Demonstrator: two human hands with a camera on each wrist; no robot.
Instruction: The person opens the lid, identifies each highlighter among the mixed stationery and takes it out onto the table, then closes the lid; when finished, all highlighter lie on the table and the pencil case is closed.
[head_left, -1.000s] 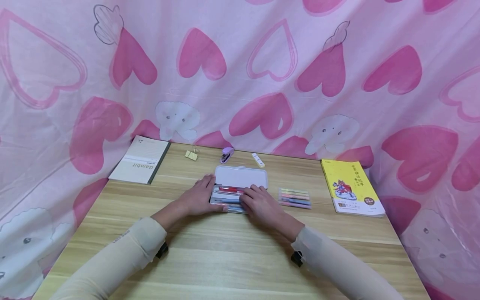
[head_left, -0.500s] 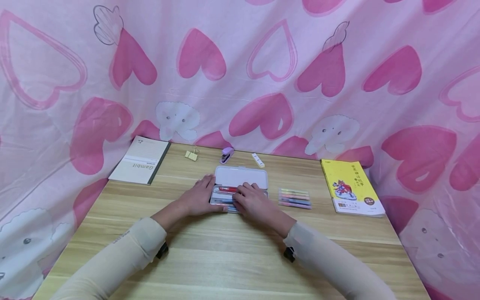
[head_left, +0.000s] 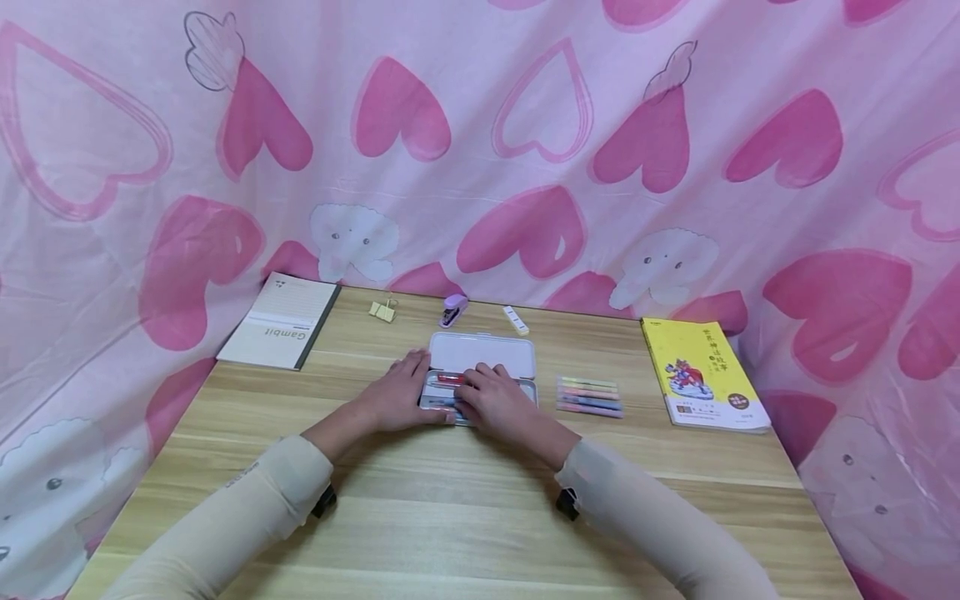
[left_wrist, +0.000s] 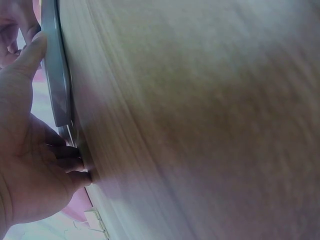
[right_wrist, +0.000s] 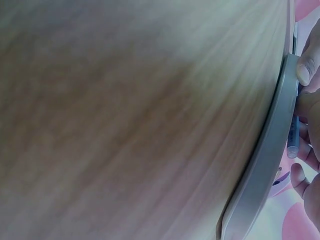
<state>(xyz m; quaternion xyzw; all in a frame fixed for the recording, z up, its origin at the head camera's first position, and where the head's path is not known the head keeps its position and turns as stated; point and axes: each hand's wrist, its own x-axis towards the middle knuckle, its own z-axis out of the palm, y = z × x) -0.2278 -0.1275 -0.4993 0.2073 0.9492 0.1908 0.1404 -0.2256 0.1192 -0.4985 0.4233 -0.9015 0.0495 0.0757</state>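
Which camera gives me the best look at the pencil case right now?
The head view: it shows the pencil case from above, lid open and a red pen inside, though the left hand and right hand cover parts. Both wrist views show mainly its outer side, nearly edge-on.

Left grip (head_left: pixel 396 393) against, right grip (head_left: pixel 493 403) over an open pencil case (head_left: pixel 483 348)

Both forearms are covered by long cream sleeves; the left sleeve (head_left: pixel 240 508) is marked near its bunched cuff (head_left: pixel 300 468) with small, unreadable lettering, and the right sleeve (head_left: pixel 660 517) is creased. Under each cuff, a black wrist camera (head_left: pixel 325 502) is partly hidden. The left hand (head_left: pixel 396 395) and right hand (head_left: pixel 493 403) are left bare.
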